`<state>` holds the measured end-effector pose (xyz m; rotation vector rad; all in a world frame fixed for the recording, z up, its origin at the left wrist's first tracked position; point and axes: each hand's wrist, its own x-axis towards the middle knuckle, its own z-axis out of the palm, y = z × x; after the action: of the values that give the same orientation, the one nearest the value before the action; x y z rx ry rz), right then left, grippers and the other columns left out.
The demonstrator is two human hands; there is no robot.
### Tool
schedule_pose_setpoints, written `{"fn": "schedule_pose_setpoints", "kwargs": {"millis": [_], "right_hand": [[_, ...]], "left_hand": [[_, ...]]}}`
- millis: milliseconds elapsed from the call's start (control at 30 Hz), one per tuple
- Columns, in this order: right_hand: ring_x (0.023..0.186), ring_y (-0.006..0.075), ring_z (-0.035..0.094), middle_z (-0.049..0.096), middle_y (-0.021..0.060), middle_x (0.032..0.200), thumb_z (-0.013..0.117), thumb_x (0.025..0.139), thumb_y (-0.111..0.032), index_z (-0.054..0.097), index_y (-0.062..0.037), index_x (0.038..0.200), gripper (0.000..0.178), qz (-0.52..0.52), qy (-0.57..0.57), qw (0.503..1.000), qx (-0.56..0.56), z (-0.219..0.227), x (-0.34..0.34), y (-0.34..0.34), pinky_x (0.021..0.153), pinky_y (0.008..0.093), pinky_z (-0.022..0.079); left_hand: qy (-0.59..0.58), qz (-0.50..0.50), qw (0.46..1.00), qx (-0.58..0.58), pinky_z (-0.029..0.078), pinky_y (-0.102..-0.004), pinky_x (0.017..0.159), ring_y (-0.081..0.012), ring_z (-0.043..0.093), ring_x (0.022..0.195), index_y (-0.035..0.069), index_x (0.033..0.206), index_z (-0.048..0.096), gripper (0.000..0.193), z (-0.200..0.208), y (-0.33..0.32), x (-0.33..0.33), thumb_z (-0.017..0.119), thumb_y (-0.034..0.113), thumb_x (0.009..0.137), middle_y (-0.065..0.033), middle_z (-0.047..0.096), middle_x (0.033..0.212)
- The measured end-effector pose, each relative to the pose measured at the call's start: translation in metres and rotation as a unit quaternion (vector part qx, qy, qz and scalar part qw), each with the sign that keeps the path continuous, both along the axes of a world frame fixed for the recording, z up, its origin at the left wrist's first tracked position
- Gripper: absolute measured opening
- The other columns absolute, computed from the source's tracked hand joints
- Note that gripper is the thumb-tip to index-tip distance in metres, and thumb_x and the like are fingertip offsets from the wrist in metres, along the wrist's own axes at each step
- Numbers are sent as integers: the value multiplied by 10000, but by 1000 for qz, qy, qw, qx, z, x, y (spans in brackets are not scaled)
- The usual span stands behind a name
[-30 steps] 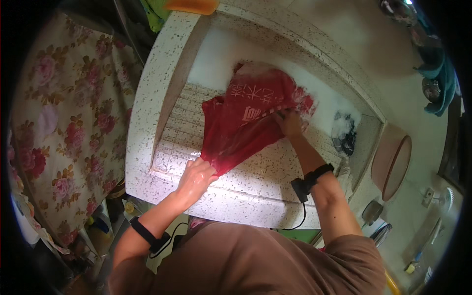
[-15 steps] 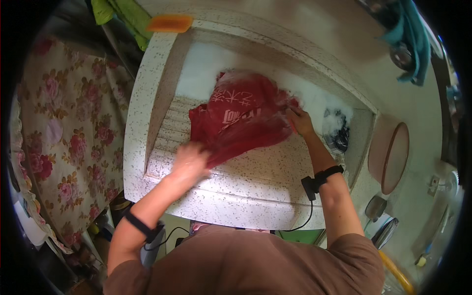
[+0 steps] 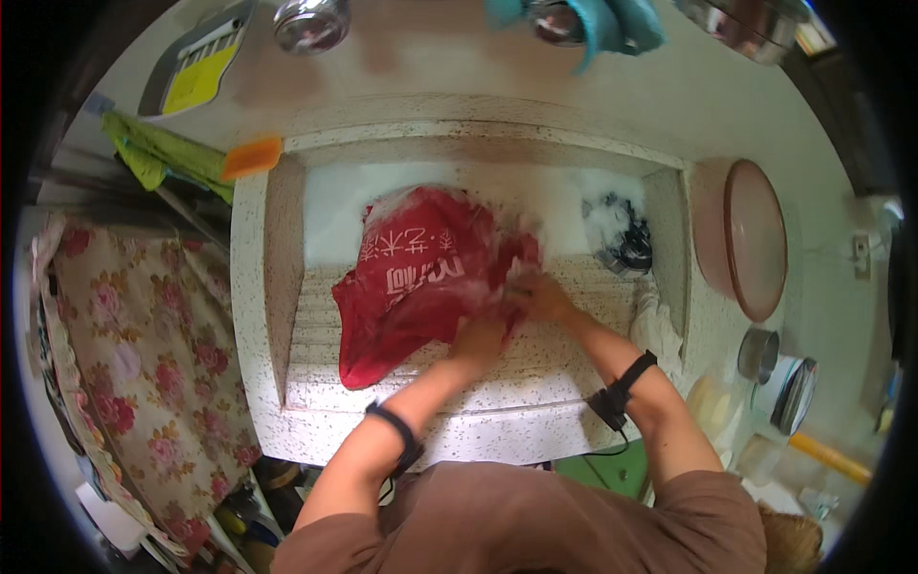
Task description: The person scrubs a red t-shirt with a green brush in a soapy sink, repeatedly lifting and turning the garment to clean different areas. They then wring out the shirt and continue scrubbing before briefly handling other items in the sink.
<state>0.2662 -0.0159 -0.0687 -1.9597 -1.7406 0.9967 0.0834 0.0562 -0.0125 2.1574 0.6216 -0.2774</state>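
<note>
A wet red garment (image 3: 406,273) with white printing and suds on it lies in a speckled stone wash sink (image 3: 251,316). It spreads over the ridged slope and into the foamy water behind. Both hands are at its bunched right side. My right hand (image 3: 540,297) is closed around a fold of the garment. Just left of it and nearer to me, my left hand (image 3: 478,340) is closed on the lower right edge, its fingers partly hidden by cloth and blurred. Whether the garment is a shirt or an apron cannot be told.
Dark, foam-covered items (image 3: 626,234) sit in the sink's right corner, near a whitish cloth (image 3: 655,325). An orange sponge (image 3: 253,158) rests on the far left corner. A pink basin (image 3: 751,239) leans at the right, behind a metal pot (image 3: 758,356). A floral curtain (image 3: 143,354) hangs at the left.
My left hand has moved right across the garment, beside my right hand. My right hand has come inward and nearer to me. The garment's right side is now bunched; the view has shifted.
</note>
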Motion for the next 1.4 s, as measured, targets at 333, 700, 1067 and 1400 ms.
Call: {"fn": "schedule_pose_setpoints", "kwargs": {"millis": [333, 700, 1067, 1400], "right_hand": [[721, 319, 562, 675, 90, 819, 682, 782, -335, 738, -103, 865, 253, -130, -299, 945, -1, 11, 17, 57, 727, 468, 439], [789, 261, 625, 677, 110, 960, 645, 807, -283, 713, -125, 938, 216, 112, -393, 910, 66, -4, -60, 66, 752, 465, 472], [936, 349, 610, 669, 164, 1005, 616, 821, -305, 707, -108, 875, 224, 69, -140, 987, 41, 25, -99, 51, 829, 503, 469], [1082, 400, 525, 518, 168, 1238, 626, 802, -139, 627, -103, 1137, 338, 135, -112, 984, -10, 13, 45, -10, 906, 466, 477]], "left_hand": [[-76, -52, 987, 128, 386, -432, 744, -271, 570, 688, 123, 664, 589, 326, 25, -26, -156, 578, 344, 904, -85, 591, 634], [-43, -68, 985, 150, 403, -455, 741, -282, 582, 674, 114, 628, 599, 353, 27, -18, -155, 564, 321, 912, -97, 599, 614], [-26, -91, 983, 156, 424, -483, 754, -283, 605, 674, 107, 649, 613, 332, 21, -13, -155, 579, 325, 897, -115, 611, 610], [-13, -57, 994, 90, 410, -469, 772, -302, 633, 773, 73, 722, 649, 352, 33, -4, -147, 625, 397, 857, -124, 666, 735]]}}
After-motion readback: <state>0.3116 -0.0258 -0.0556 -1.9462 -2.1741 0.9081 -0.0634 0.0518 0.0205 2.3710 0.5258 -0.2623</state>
